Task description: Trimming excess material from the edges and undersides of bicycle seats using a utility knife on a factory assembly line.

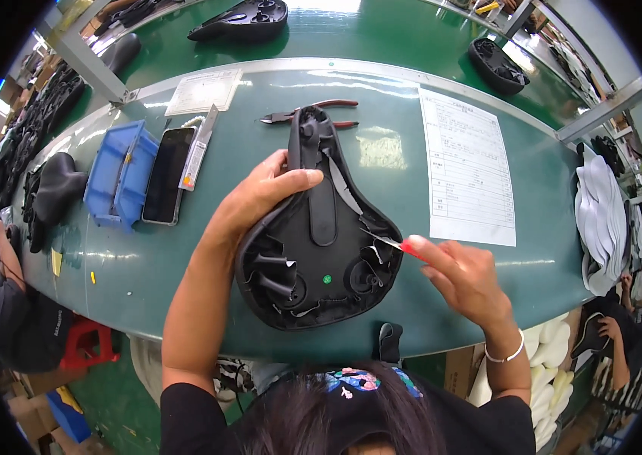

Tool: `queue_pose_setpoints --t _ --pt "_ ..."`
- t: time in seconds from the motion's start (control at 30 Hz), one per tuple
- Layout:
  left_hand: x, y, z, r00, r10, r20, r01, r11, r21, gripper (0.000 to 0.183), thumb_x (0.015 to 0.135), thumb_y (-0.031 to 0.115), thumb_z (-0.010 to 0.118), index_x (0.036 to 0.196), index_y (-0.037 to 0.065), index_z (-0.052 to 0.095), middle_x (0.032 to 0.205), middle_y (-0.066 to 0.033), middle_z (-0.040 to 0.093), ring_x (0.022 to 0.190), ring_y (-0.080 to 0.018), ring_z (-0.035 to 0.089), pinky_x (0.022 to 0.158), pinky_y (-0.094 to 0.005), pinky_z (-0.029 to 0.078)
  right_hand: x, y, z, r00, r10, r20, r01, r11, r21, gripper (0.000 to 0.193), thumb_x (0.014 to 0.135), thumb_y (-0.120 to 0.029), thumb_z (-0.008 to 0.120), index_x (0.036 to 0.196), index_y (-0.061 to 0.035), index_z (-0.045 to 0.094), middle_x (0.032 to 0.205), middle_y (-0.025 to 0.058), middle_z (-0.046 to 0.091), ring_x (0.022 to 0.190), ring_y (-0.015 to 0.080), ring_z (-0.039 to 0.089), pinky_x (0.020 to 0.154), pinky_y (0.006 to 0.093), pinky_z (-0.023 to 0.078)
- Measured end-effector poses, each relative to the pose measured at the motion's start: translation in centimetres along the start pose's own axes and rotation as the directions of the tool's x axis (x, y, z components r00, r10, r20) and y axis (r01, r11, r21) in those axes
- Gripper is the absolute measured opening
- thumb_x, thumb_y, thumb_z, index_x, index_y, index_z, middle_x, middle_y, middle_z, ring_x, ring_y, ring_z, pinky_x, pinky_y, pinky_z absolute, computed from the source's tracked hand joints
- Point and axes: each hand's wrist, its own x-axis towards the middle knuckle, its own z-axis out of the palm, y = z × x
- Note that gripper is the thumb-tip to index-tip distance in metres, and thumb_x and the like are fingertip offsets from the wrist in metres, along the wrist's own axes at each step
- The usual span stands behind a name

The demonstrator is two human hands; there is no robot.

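A black bicycle saddle (319, 265) lies underside up before me, its narrow nose pointing away. My left hand (279, 186) grips the nose from the left, thumb across the top. In my right hand (461, 277) is a thin blade with a red handle (414, 246). Its tip reaches the saddle's right inner edge, where the folded black cover is bunched. A pale strip of material (344, 184) shows along that edge higher up. Behind the nose lie cutting pliers (281, 117) with dark red handles, partly covered by the saddle.
Left on the green table (207, 303) are a blue plastic bin (118, 174), a phone (169, 176), a box cutter (200, 148) and another black saddle (59, 178). A printed sheet (466, 167) lies to the right. White covers (601, 220) hang at the right edge. Co-workers sit on both sides.
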Motion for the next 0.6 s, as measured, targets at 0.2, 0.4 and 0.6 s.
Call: queue_pose_setpoints --t 0.2,0.4,0.6 --pt "-0.7 1.2 0.2 0.999 0.023 -0.023 -0.019 0.988 0.154 0.055 0.076 0.023 0.068 0.118 -0.007 0.048 0.097 -0.0120 0.057 0.083 -0.0147 0.058 0.076 -0.0269 0.049 -0.2 -0.7 -1.1 0.973 -0.051 0.227 0.131 0.926 -0.355 0.064 0.077 -0.004 0.066 0.136 -0.0222 0.049 0.066 0.0062 0.050 0.050 0.0224 0.051 0.047 0.0361 0.042" --pt "-3.5 -1.5 0.4 0.977 0.128 -0.173 -0.122 0.992 0.044 0.048 0.078 0.019 0.066 0.114 -0.008 0.050 0.097 -0.0098 0.058 0.084 -0.0135 0.057 0.076 -0.0269 0.049 -5.4 -6.0 3.5 0.952 0.274 0.133 -0.260 0.959 -0.114 0.068 0.082 -0.006 0.059 0.145 -0.0202 0.035 0.070 0.0123 0.051 0.051 0.0313 0.053 0.047 0.0419 0.044" --pt "-7.8 -3.0 1.7 0.872 0.215 -0.440 -0.218 0.975 0.045 0.046 0.080 0.017 0.065 0.114 -0.007 0.048 0.095 -0.0076 0.055 0.083 -0.0117 0.053 0.076 -0.0254 0.046 -6.4 -9.1 2.1 0.745 0.596 0.300 -0.664 0.703 0.253 0.057 0.088 -0.001 0.056 0.140 -0.0079 0.035 0.109 0.0207 0.064 0.077 0.0296 0.068 0.069 0.0355 0.052"
